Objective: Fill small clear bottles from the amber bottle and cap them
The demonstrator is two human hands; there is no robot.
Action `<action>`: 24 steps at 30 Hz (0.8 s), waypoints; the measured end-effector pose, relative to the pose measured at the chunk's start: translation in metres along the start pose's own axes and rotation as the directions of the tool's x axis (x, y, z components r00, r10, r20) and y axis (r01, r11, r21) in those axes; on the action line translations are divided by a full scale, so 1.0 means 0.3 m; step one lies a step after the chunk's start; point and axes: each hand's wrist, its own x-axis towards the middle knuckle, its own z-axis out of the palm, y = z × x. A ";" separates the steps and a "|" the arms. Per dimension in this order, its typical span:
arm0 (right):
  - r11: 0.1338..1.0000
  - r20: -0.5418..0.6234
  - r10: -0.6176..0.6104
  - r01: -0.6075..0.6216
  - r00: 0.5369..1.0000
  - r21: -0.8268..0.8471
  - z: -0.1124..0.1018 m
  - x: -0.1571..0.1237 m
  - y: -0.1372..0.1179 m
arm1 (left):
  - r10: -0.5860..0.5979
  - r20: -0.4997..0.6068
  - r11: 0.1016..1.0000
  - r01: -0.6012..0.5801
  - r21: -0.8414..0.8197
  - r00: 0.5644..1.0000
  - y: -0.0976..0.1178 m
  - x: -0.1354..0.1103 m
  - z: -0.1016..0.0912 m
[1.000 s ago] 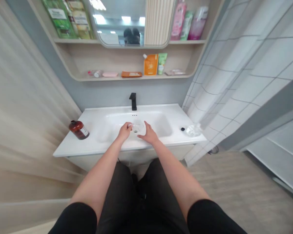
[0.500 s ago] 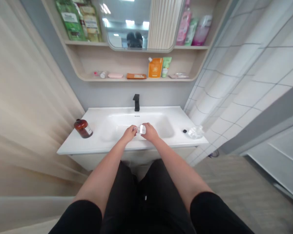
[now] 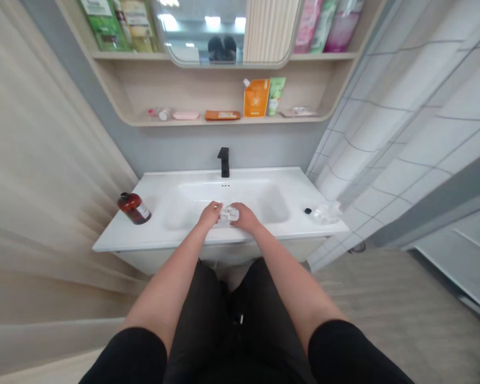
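Observation:
A small clear bottle point(image 3: 229, 214) lies sideways between my two hands, over the front part of the white sink point(image 3: 176, 208). My left hand point(image 3: 209, 214) is closed, its fingertips pinching the bottle's left end. Around the right end curls my right hand point(image 3: 245, 217), gripping the bottle's body. Fine details of the bottle's left end are hidden by my fingers. A small black cap point(image 3: 308, 211) rests on the counter to the right, beside crumpled clear plastic point(image 3: 327, 212).
A brown bottle point(image 3: 134, 208) with a white label is on the counter's left side. Behind the sink rises a black faucet point(image 3: 224, 162). Above it, a shelf point(image 3: 176, 121) carries an orange pouch point(image 3: 256, 98), a green tube point(image 3: 276, 96) and other toiletries. A beige curtain point(image 3: 44, 186) hangs at left.
The view has tilted down slightly, so the shelf sits higher. My left hand has shifted a little left, and more of the clear bottle shows between my hands.

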 end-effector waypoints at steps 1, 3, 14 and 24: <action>1.000 -0.007 -0.005 0.005 1.000 -0.001 0.001 0.000 0.001 | -0.006 -0.003 1.000 0.006 0.002 1.000 0.000 0.000 0.000; 1.000 -0.019 0.006 -0.006 1.000 0.001 0.005 0.001 0.006 | 0.041 0.001 0.999 -0.041 -0.035 0.999 0.005 -0.006 -0.005; 1.000 0.007 0.008 -0.008 1.000 0.015 0.006 0.003 0.018 | 0.090 -0.022 0.977 -0.083 0.198 0.996 0.030 -0.035 -0.001; 0.996 -0.055 0.051 -0.047 0.997 0.074 0.021 0.014 0.035 | 0.097 -0.043 0.962 -0.083 0.259 0.994 0.034 -0.043 -0.006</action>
